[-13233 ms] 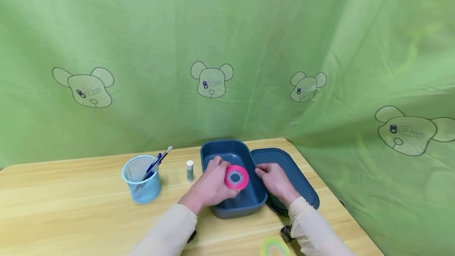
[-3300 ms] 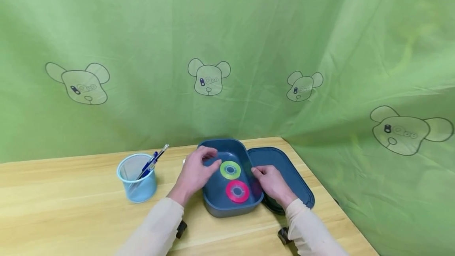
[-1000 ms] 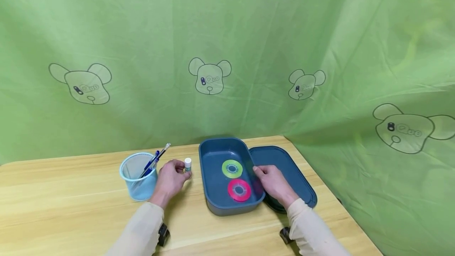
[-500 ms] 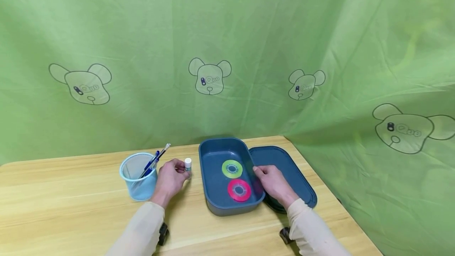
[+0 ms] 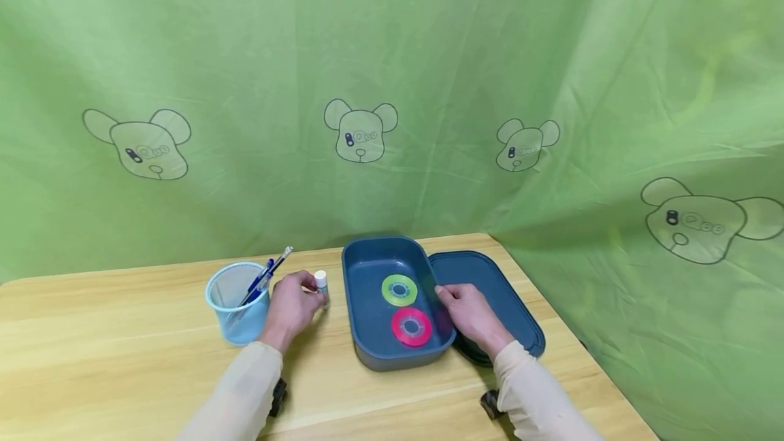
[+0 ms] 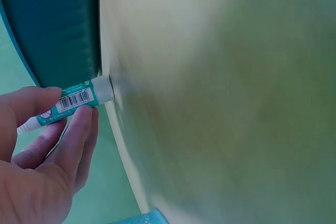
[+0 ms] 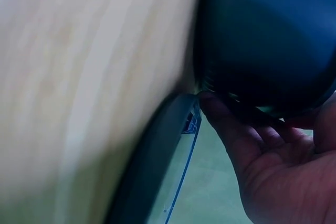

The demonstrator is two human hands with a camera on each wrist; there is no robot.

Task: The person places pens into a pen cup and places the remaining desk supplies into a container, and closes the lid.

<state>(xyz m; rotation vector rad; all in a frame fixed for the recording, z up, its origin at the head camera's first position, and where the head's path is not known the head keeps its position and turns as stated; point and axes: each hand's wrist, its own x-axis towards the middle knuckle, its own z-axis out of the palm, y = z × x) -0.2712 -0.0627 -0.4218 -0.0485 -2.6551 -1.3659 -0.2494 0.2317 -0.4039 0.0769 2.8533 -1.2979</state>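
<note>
My left hand (image 5: 292, 306) pinches a white-capped glue stick (image 5: 321, 282) between thumb and fingers, just left of the blue box. In the left wrist view the glue stick (image 6: 77, 99) shows a green label with a barcode, its white base close to the tabletop. My right hand (image 5: 471, 312) grips the right side of the open box (image 5: 404, 361), thumb at the rim and fingers against the outer wall. Inside the box lie a yellow-green tape roll (image 5: 410, 290) and, nearer me, a pink tape roll (image 5: 424, 329), both flat.
The dark blue lid (image 5: 511, 308) lies right of the box, partly under my right hand. Close by my left hand stands a light blue mesh pen cup (image 5: 245, 322) with several pens (image 5: 260, 284). A green curtain (image 5: 429, 87) hangs behind and right of the wooden table (image 5: 122, 359).
Both tape rolls have come into the box, the pink one from my left hand. That hand then moved left to the glue stick, which now leans slightly. My right hand stays on the box.
</note>
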